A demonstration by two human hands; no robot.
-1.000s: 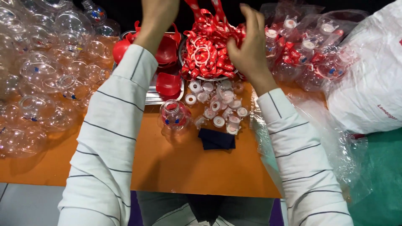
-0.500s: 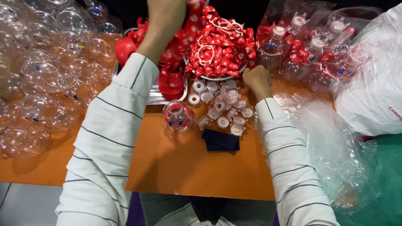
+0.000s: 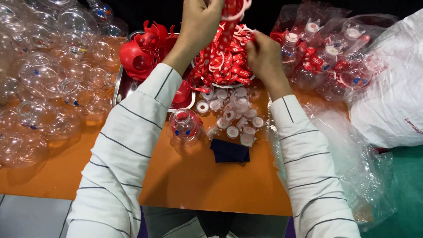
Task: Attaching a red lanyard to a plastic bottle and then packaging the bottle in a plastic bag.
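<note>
My left hand (image 3: 200,24) is raised above the heap of red straps (image 3: 224,59), fingers pinched shut on one red strap (image 3: 232,9) that runs up out of the top of the view. My right hand (image 3: 264,57) rests against the right flank of the heap, fingers curled into the straps; whether they grip one I cannot tell.

Landmark: the heap of red straps, piled on a round dish at the far side of the orange worktop (image 3: 185,180).
- Just in front of the heap: a scatter of small white caps (image 3: 231,117).
- In front and to the left: one clear round bottle (image 3: 184,125), upright, with red and blue bits inside.
- In front of the caps: a dark blue folded cloth (image 3: 230,151).
- Left of the heap: red lids (image 3: 141,55) on a metal tray (image 3: 121,86).
- Further left: a mass of clear bottles (image 3: 48,88).
- Right of the heap: bagged bottles with red fittings (image 3: 335,57), then a white plastic bag (image 3: 392,105).
</note>
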